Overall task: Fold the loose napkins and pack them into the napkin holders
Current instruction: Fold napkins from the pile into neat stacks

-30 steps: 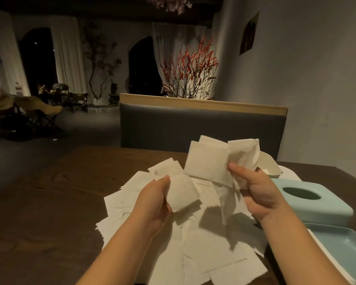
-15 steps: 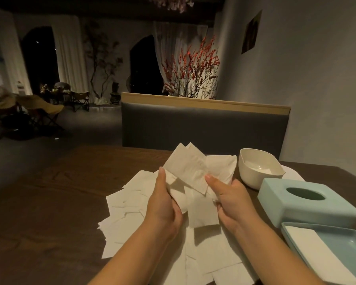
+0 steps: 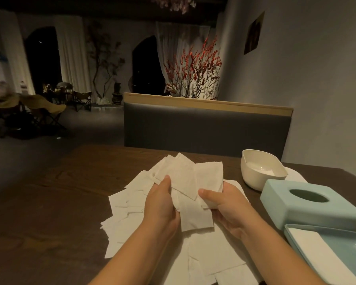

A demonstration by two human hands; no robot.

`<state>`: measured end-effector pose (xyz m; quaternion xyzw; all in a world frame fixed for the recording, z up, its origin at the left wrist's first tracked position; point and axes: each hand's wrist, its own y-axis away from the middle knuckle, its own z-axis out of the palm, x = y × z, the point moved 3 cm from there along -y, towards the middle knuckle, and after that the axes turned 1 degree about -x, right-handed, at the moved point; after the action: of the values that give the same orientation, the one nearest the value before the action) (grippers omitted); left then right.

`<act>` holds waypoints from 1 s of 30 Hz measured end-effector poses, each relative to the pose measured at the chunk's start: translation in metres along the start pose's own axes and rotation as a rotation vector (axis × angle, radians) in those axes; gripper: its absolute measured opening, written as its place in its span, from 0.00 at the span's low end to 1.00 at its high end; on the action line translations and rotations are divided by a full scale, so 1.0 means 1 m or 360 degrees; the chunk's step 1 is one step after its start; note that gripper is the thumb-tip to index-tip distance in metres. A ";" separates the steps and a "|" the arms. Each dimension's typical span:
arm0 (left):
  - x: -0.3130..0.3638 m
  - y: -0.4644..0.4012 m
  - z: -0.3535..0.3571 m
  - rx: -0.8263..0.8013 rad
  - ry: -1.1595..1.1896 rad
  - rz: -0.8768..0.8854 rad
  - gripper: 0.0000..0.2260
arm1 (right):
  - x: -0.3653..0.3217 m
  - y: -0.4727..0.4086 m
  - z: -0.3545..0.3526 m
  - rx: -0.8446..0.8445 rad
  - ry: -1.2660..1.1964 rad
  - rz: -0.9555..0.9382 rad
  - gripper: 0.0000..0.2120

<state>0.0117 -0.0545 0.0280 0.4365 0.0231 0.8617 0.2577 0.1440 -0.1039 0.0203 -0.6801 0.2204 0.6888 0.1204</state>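
Observation:
A heap of loose white napkins [image 3: 127, 204] is spread over the dark wooden table [image 3: 49, 212] in front of me. My left hand [image 3: 160, 204] and my right hand [image 3: 224, 204] together hold a fanned bunch of napkins [image 3: 185, 177] just above the heap, thumbs on top, fingers curled under. To the right lies a pale blue napkin holder lid [image 3: 308, 204] with an oval slot. Its blue base tray [image 3: 345, 245], holding a white napkin, lies at the right edge. A white holder base [image 3: 259, 169] stands behind them.
A grey upholstered bench back with a wooden top [image 3: 206, 122] faces me across the table. The grey wall [image 3: 317, 79] runs along the right. Chairs and a red-berried branch arrangement stand far back in the dim room.
Both hands have come together and lowered toward the heap, merging the separate napkins they held into one fanned bunch. The view has tilted down, and the white holder base has come into sight.

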 end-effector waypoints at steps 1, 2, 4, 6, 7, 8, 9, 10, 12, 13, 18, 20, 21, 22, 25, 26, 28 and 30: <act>0.001 0.000 0.000 0.0012 0.0021 -0.0010 0.08 | 0.001 -0.001 0.000 -0.0025 0.0028 0.0014 0.17; 0.002 -0.001 -0.001 0.0039 0.0052 -0.0028 0.09 | 0.002 -0.002 -0.001 -0.0046 0.0047 0.0025 0.20; 0.003 -0.001 -0.003 0.0080 0.0152 -0.0059 0.09 | 0.000 -0.001 -0.001 -0.0076 0.0090 0.0025 0.22; 0.006 0.001 -0.003 0.0078 0.0229 -0.0053 0.06 | -0.002 -0.001 -0.003 -0.0080 0.0136 -0.0015 0.21; 0.006 0.001 -0.003 0.0068 0.0222 -0.0045 0.06 | -0.003 0.000 -0.003 -0.0068 0.0147 -0.0039 0.20; 0.006 0.002 -0.002 0.0042 0.0176 -0.0034 0.06 | -0.004 0.001 -0.002 -0.0047 0.0153 -0.0058 0.19; 0.006 0.003 0.000 0.0017 0.0111 -0.0023 0.06 | -0.005 0.002 -0.001 -0.0026 0.0176 -0.0074 0.19; 0.005 0.003 0.001 0.0005 0.0057 -0.0013 0.05 | -0.005 0.003 0.000 -0.0013 0.0208 -0.0086 0.18; 0.004 0.001 0.000 0.0018 0.0023 -0.0028 0.05 | -0.006 0.003 0.001 -0.0012 0.0256 -0.0081 0.18; 0.005 0.002 -0.002 0.0043 0.0066 -0.0042 0.05 | -0.006 0.004 0.000 -0.0019 0.0265 -0.0079 0.18; 0.022 -0.003 -0.012 0.0117 0.0208 0.0045 0.05 | -0.014 0.007 -0.018 -0.0005 0.0070 -0.0138 0.19; 0.020 -0.006 -0.014 0.0095 0.0080 0.0073 0.05 | -0.019 0.009 -0.022 -0.0052 -0.0226 -0.0209 0.21; 0.017 -0.006 -0.013 0.0074 0.0027 0.0059 0.05 | -0.021 0.009 -0.023 -0.0108 -0.0373 -0.0237 0.23; 0.012 -0.007 -0.012 0.0045 -0.0009 0.0031 0.05 | -0.023 0.010 -0.023 -0.0156 -0.0474 -0.0256 0.24; -0.005 -0.008 -0.005 -0.0042 -0.0120 -0.0039 0.10 | -0.020 0.008 -0.019 -0.0269 -0.0611 -0.0249 0.26; -0.008 -0.008 -0.002 -0.0078 -0.0128 -0.0032 0.10 | -0.019 0.008 -0.016 -0.0302 -0.0586 -0.0221 0.27; -0.011 -0.008 0.001 -0.0122 -0.0147 -0.0016 0.10 | -0.016 0.010 -0.008 -0.0314 -0.0424 -0.0164 0.26; -0.009 -0.004 0.003 -0.0156 -0.0102 -0.0004 0.10 | -0.012 0.012 -0.002 -0.0224 -0.0222 -0.0119 0.20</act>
<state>0.0199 -0.0560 0.0216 0.4508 -0.0268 0.8470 0.2806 0.1406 -0.1136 0.0344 -0.6450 0.1370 0.7433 0.1130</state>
